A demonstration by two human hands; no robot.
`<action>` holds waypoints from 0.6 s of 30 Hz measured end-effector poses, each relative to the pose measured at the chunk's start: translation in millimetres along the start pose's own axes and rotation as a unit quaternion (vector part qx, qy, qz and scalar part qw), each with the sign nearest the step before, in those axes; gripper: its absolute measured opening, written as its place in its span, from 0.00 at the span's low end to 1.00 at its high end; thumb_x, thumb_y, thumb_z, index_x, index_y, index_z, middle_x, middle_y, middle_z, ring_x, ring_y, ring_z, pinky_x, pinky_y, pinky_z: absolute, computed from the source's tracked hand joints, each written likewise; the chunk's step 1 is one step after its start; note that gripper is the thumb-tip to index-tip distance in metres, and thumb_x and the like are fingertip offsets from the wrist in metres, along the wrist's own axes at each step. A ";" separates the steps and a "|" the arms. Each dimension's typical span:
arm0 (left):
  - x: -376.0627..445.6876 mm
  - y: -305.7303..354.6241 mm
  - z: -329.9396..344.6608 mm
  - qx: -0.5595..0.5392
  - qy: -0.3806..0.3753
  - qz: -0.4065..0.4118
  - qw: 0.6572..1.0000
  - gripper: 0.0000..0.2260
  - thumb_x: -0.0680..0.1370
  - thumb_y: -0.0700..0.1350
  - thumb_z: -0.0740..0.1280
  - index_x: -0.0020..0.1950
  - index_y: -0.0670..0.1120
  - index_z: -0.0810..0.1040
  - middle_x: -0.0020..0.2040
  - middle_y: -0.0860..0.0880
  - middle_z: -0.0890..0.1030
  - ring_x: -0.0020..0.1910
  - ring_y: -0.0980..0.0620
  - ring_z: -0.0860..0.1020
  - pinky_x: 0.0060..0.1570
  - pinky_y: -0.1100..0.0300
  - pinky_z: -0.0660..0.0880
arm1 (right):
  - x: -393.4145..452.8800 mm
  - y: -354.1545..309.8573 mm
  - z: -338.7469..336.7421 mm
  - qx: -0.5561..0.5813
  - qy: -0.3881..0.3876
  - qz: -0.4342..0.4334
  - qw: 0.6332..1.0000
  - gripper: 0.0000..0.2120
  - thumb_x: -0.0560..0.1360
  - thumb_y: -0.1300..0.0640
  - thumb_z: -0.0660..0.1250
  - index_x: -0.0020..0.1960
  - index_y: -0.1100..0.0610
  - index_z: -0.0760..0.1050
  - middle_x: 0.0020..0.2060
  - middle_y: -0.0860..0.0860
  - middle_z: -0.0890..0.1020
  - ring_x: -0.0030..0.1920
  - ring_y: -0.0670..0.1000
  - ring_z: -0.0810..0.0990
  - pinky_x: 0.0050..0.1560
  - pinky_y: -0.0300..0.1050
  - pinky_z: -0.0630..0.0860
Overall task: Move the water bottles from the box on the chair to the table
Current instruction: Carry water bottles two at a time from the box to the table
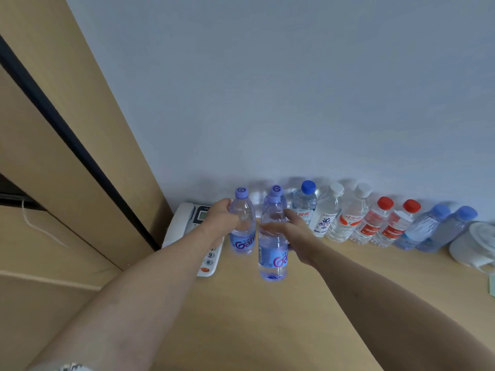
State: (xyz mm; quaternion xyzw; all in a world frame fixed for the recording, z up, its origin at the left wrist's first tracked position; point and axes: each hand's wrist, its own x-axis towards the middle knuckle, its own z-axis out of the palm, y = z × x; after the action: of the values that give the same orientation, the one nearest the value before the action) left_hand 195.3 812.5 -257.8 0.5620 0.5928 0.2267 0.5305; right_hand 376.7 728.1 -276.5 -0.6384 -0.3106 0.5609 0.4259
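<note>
My left hand [221, 215] grips a clear water bottle with a purple cap and purple label [242, 226], upright next to the phone. My right hand [290, 226] grips a second purple-capped bottle [272, 250], held a little nearer to me over the wooden table [267, 317]. Directly behind that one a third purple cap [276, 189] shows; its bottle is mostly hidden. To the right, a row of several bottles [375, 223] stands along the wall, with blue, white and red caps. The box and chair are out of view.
A white desk phone [184, 223] lies at the table's left end, partly under my left forearm. A white round object [476, 245] sits at the far right. A wooden panel with a dark strip [80, 145] rises on the left.
</note>
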 end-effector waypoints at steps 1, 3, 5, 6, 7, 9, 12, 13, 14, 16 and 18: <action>3.5 -0.9 1.4 0.006 0.006 0.007 1.000 0.15 0.70 0.28 0.73 0.46 0.47 0.80 0.39 0.52 0.81 0.39 0.52 0.79 0.30 0.67 0.73 | 1.4 0.9 -0.3 -0.012 0.000 -0.006 1.000 0.26 0.64 0.55 0.80 0.61 0.53 0.77 0.55 0.55 0.85 0.53 0.55 0.86 0.53 0.53 0.81; 8.8 -3.0 4.5 0.016 0.005 0.020 1.000 0.14 0.71 0.30 0.74 0.48 0.48 0.81 0.43 0.51 0.83 0.43 0.52 0.81 0.36 0.64 0.78 | 2.9 2.8 0.6 -0.030 0.004 -0.022 0.999 0.28 0.60 0.55 0.80 0.59 0.54 0.77 0.54 0.54 0.85 0.52 0.55 0.86 0.50 0.50 0.81; 13.3 -4.4 7.2 0.043 -0.006 0.030 0.999 0.15 0.71 0.32 0.75 0.55 0.46 0.82 0.50 0.46 0.85 0.51 0.47 0.83 0.51 0.53 0.81 | 4.1 6.3 1.9 -0.041 0.011 -0.031 0.999 0.28 0.59 0.56 0.79 0.58 0.54 0.78 0.52 0.53 0.85 0.52 0.54 0.86 0.49 0.48 0.80; 15.7 -4.7 8.6 0.056 -0.009 0.034 0.998 0.17 0.70 0.32 0.76 0.57 0.45 0.82 0.53 0.45 0.85 0.54 0.45 0.83 0.56 0.49 0.80 | 4.7 8.3 2.7 -0.044 0.017 -0.031 0.998 0.28 0.58 0.56 0.79 0.57 0.54 0.78 0.51 0.52 0.85 0.51 0.52 0.86 0.49 0.48 0.80; 18.1 -4.7 9.6 0.063 -0.011 0.039 0.997 0.19 0.69 0.32 0.77 0.58 0.44 0.82 0.55 0.44 0.85 0.55 0.44 0.83 0.58 0.48 0.79 | 5.4 10.2 3.0 -0.046 0.023 -0.031 0.998 0.28 0.58 0.57 0.80 0.57 0.55 0.78 0.50 0.52 0.86 0.51 0.52 0.86 0.50 0.47 0.80; 20.8 -4.6 11.9 0.060 -0.017 0.054 0.997 0.22 0.68 0.34 0.80 0.59 0.45 0.81 0.55 0.46 0.85 0.54 0.46 0.82 0.58 0.53 0.78 | 6.6 13.1 3.8 -0.057 0.038 -0.033 0.997 0.27 0.60 0.60 0.81 0.57 0.56 0.78 0.50 0.54 0.86 0.53 0.54 0.86 0.55 0.51 0.82; 27.5 -3.5 14.5 0.050 -0.018 0.072 0.996 0.29 0.67 0.37 0.82 0.65 0.47 0.76 0.57 0.49 0.82 0.54 0.49 0.81 0.58 0.54 0.78 | 7.8 13.5 7.7 -0.081 0.071 -0.039 0.993 0.25 0.62 0.62 0.82 0.57 0.56 0.79 0.49 0.53 0.87 0.52 0.53 0.86 0.55 0.51 0.82; 30.5 -3.7 15.4 0.056 -0.018 0.076 0.995 0.30 0.67 0.35 0.81 0.66 0.47 0.75 0.59 0.49 0.82 0.55 0.48 0.80 0.58 0.54 0.78 | 7.6 13.8 9.3 -0.083 0.080 -0.041 0.993 0.24 0.62 0.62 0.82 0.56 0.55 0.79 0.47 0.50 0.87 0.49 0.50 0.86 0.51 0.48 0.82; 33.5 -3.7 16.1 0.068 -0.019 0.081 0.994 0.30 0.67 0.33 0.80 0.66 0.48 0.74 0.60 0.49 0.81 0.56 0.48 0.80 0.57 0.55 0.78 | 6.6 13.8 11.6 -0.087 0.085 -0.044 0.992 0.24 0.62 0.62 0.82 0.55 0.53 0.79 0.44 0.47 0.87 0.47 0.47 0.86 0.47 0.44 0.81; 39.0 -3.5 16.1 0.094 -0.015 0.094 0.991 0.29 0.68 0.31 0.77 0.64 0.49 0.75 0.59 0.49 0.81 0.54 0.49 0.79 0.52 0.59 0.77 | 4.7 13.2 16.8 -0.097 0.098 -0.051 0.989 0.24 0.63 0.62 0.82 0.55 0.52 0.78 0.45 0.46 0.86 0.47 0.46 0.85 0.46 0.43 0.81; 43.5 -3.5 13.7 0.101 -0.006 0.105 0.989 0.28 0.67 0.30 0.77 0.63 0.49 0.77 0.57 0.49 0.81 0.53 0.49 0.79 0.49 0.61 0.75 | 4.5 11.4 23.1 -0.112 0.116 -0.054 0.985 0.25 0.63 0.61 0.82 0.57 0.53 0.78 0.50 0.51 0.85 0.51 0.51 0.85 0.52 0.49 0.83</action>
State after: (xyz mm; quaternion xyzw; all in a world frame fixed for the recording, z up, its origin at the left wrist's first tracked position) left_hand 214.3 846.6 -281.6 0.6734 0.5471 0.2166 0.4476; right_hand 353.9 731.5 -288.8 -0.7255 -0.3537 0.4206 0.4143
